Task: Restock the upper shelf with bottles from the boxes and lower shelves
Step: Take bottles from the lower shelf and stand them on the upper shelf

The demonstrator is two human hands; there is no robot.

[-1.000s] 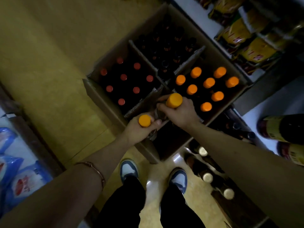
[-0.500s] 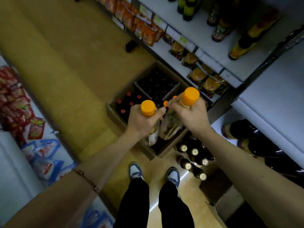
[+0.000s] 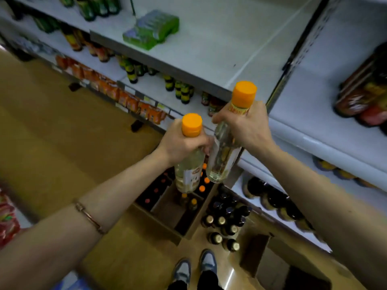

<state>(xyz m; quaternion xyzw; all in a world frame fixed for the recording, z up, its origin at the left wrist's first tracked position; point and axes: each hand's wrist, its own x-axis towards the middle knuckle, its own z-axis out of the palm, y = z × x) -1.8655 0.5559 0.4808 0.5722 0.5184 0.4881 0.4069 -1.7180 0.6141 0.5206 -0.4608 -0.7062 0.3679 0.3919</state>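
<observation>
My left hand [image 3: 182, 143] grips the neck of a clear bottle with an orange cap [image 3: 189, 172], held upright in the air. My right hand [image 3: 244, 126] grips the neck of a second clear orange-capped bottle [image 3: 222, 158], a little higher and to the right. Both bottles hang in front of the edge of the upper shelf [image 3: 209, 51], a wide grey-white board. Far below, the cardboard box [image 3: 165, 216] on the floor holds more orange-capped and red-capped bottles in compartments.
A green shrink-wrapped pack [image 3: 151, 28] lies at the back of the upper shelf. Dark bottles [image 3: 226, 222] stand on the floor beside the box. Lower shelves carry small bottles and orange packets [image 3: 129, 99]. A dark upright post [image 3: 297, 51] divides the shelving; a bottle pack [image 3: 364, 88] lies to its right.
Both hands have lifted the two orange-capped bottles out of the box and up to the height of the upper shelf. The view has tilted up from the box toward the shelves.
</observation>
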